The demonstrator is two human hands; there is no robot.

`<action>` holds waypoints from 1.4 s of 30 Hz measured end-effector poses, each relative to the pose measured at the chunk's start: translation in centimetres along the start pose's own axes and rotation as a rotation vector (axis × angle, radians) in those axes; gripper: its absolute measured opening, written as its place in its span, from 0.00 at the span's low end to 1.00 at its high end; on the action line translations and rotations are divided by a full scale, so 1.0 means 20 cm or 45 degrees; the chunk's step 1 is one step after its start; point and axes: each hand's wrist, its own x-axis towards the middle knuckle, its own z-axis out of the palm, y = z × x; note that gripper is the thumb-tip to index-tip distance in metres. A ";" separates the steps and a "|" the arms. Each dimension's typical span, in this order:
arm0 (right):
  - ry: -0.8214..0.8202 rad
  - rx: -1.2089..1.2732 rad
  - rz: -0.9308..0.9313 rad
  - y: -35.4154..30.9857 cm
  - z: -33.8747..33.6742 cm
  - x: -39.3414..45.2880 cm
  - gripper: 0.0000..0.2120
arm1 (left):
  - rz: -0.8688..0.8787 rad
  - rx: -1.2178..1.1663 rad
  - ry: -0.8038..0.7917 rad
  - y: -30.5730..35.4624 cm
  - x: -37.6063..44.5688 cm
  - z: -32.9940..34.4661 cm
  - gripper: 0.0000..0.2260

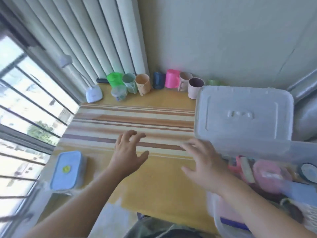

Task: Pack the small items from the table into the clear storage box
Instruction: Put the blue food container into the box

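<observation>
The clear storage box (267, 148) stands at the table's right, with pink, blue and other small items inside it. Its translucent lid (243, 112) lies behind it. My right hand (204, 162) hovers with spread fingers beside the box's left wall and holds nothing. Over the middle of the striped cloth (133, 121) my left hand (128, 153) is open and holds nothing. A blue lidded container (67, 170) sits at the table's front left. The frame is blurred by motion.
A row of cups stands along the back edge: green (114, 79), beige (143, 84), dark blue (158, 80), pink (172, 81), lilac (195, 87). A white desk lamp (94, 95) is at the back left. A window and curtains bound the left side.
</observation>
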 end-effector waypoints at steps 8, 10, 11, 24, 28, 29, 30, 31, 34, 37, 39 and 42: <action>-0.508 -0.130 -0.328 -0.94 0.66 0.80 0.34 | -0.980 0.195 -0.132 -1.15 -0.32 -0.25 0.47; -0.629 -0.192 -0.356 -1.11 0.83 0.94 0.36 | -1.135 0.149 -0.223 -1.30 -0.37 -0.23 0.54; -0.677 -0.219 -0.359 -1.18 0.91 0.99 0.37 | -1.192 0.131 -0.293 -1.36 -0.39 -0.21 0.56; -0.808 -0.355 -0.232 -1.21 1.18 1.18 0.52 | -0.510 0.010 -0.590 -1.40 -0.35 -0.01 0.56; -0.918 -0.475 -0.201 -1.02 1.12 1.09 0.60 | -0.069 0.081 -0.684 -1.33 -0.26 0.05 0.54; -0.938 -0.477 -0.186 -0.98 1.11 1.05 0.61 | -0.002 0.067 -0.705 -1.32 -0.25 0.07 0.53; -0.943 -0.470 -0.169 -0.94 1.10 1.02 0.62 | 0.028 0.045 -0.702 -1.30 -0.24 0.08 0.52; -0.936 -0.453 -0.143 -0.92 1.08 0.99 0.63 | 0.018 0.017 -0.691 -1.28 -0.22 0.09 0.52; -0.924 -0.372 -0.014 -0.85 1.05 0.89 0.66 | -0.103 -0.056 -0.661 -1.23 -0.22 0.14 0.52; -0.900 -0.238 0.118 -0.82 1.06 0.81 0.64 | -0.211 -0.207 -0.666 -1.20 -0.22 0.15 0.52; -0.893 -0.134 0.188 -0.82 1.04 0.78 0.56 | -0.236 -0.298 -0.654 -1.19 -0.21 0.16 0.50; -0.821 -0.059 0.232 -0.79 0.95 0.75 0.48 | -0.223 -0.405 -0.630 -1.11 -0.16 0.11 0.40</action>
